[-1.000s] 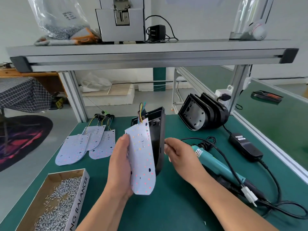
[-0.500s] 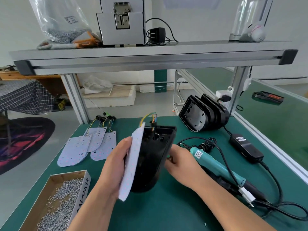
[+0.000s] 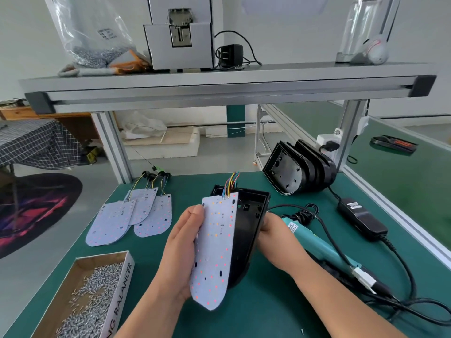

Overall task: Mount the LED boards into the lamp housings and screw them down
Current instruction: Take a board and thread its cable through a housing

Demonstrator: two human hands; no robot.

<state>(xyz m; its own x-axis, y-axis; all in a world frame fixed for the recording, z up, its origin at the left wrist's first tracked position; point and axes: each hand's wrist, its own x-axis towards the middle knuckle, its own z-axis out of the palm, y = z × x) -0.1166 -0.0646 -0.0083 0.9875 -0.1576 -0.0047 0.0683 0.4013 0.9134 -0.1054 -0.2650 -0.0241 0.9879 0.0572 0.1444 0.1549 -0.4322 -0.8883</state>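
My left hand (image 3: 181, 250) holds a white LED board (image 3: 216, 250) by its left edge, face toward me, with coloured wires (image 3: 230, 182) rising from its top. Right behind the board stands a black lamp housing (image 3: 249, 225), tilted up off the green mat; my right hand (image 3: 274, 240) grips its right side. The board partly covers the housing's open cavity. Three more LED boards (image 3: 129, 218) lie flat at the mat's left. A stack of black housings (image 3: 300, 167) leans at the back right.
A cardboard box of screws (image 3: 90, 296) sits at the front left. A teal electric screwdriver (image 3: 317, 242) with black cable and a power adapter (image 3: 361, 217) lie to the right. An aluminium shelf (image 3: 219, 84) spans overhead on posts.
The board, edge-on half a second ago, has turned to face me again and sits in front of the housing. The housing has tipped more upright in my right hand.
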